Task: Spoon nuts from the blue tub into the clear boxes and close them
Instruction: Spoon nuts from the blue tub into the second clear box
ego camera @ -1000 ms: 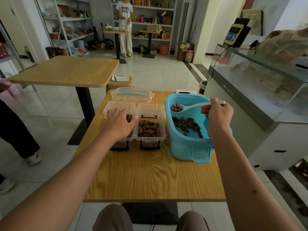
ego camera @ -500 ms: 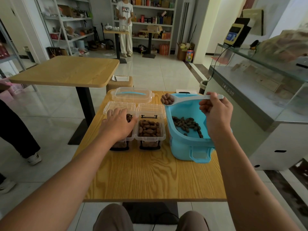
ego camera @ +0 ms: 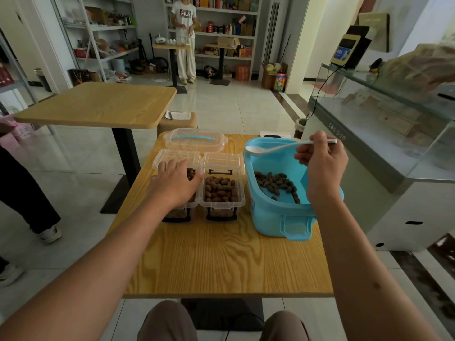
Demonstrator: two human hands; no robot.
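Note:
A blue tub (ego camera: 270,214) with dark nuts (ego camera: 275,184) on its bottom stands at the right of the wooden table (ego camera: 221,262). My right hand (ego camera: 322,166) grips the handle of a white spoon (ego camera: 270,147); its bowl hangs over the tub's far left rim and looks empty. Two clear boxes sit side by side left of the tub, lids hinged open behind them. The right box (ego camera: 222,205) is heaped with nuts. My left hand (ego camera: 174,183) lies on top of the left box (ego camera: 176,214) and hides most of its contents.
A clear lid with a blue handle (ego camera: 194,140) lies behind the boxes. A glass counter (ego camera: 369,134) runs close along the right. Another wooden table (ego camera: 98,104) stands to the far left. One person stands at the back shelves (ego camera: 183,38), and another's legs (ego camera: 27,200) are at the left edge.
The spoon rose out of the tub loaded with nuts and swung left; its bowl now looks empty and sits back over the tub's rim. My left hand stayed on the left box.

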